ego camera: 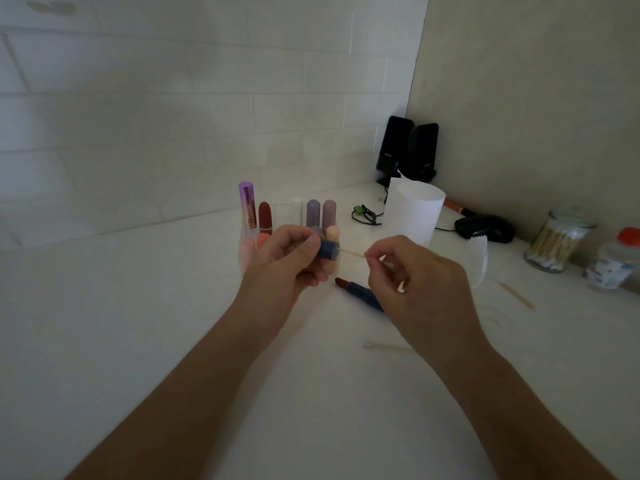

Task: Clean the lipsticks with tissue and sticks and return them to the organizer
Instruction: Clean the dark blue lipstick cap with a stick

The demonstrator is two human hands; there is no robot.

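Both forearms are reaching in from the near edge of the bench [138, 323]. The left hand [287, 258] is gripping a blue lipstick cap [328, 250], its open end turned toward the right hand [415, 275]. That hand is pinching a thin wooden stick [351, 253], whose tip is entering the cap, evidently to scrape residue from inside. The uncapped blue lipstick [360, 292] is lying mid-bench just beneath the right hand, apparently set aside until its cap is clean. The organizer [247, 237] is standing toward the back edge, keeping the other lipsticks upright. A tissue roll [414, 213] is waiting nearer the back right corner.
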